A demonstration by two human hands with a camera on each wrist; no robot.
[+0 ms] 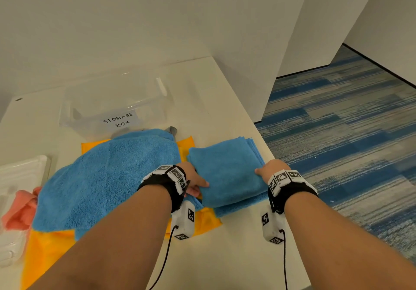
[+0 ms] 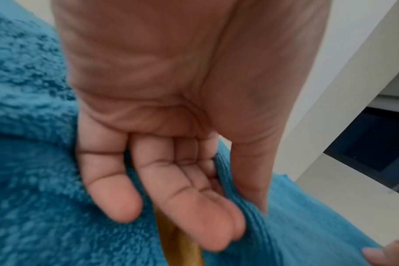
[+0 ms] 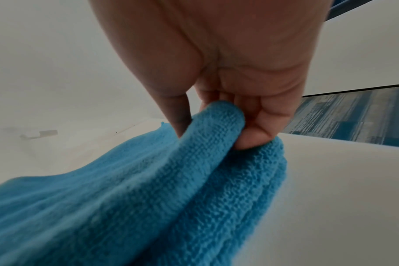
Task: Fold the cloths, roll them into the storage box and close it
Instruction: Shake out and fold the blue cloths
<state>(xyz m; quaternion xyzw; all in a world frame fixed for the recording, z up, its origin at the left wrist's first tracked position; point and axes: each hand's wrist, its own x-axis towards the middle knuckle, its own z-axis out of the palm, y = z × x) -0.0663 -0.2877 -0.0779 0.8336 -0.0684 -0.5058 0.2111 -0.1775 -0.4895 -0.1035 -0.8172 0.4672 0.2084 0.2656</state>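
We see both hands at folded blue cloth [image 1: 227,172] on white worktop [image 1: 229,256], near its right edge. Left hand [image 1: 194,180] pinches cloth's left edge, thumb on top, fingers [image 2: 194,216] tucked beneath. Right hand [image 1: 271,169] pinches right edge, thumb and fingers [image 3: 257,131] clamped round fold. Larger loose blue cloth [image 1: 108,177] lies just left, over orange cloth [image 1: 45,251]. Pink cloth [image 1: 20,211] at far left. Clear storage box [image 1: 112,107], labelled, stands open behind cloths.
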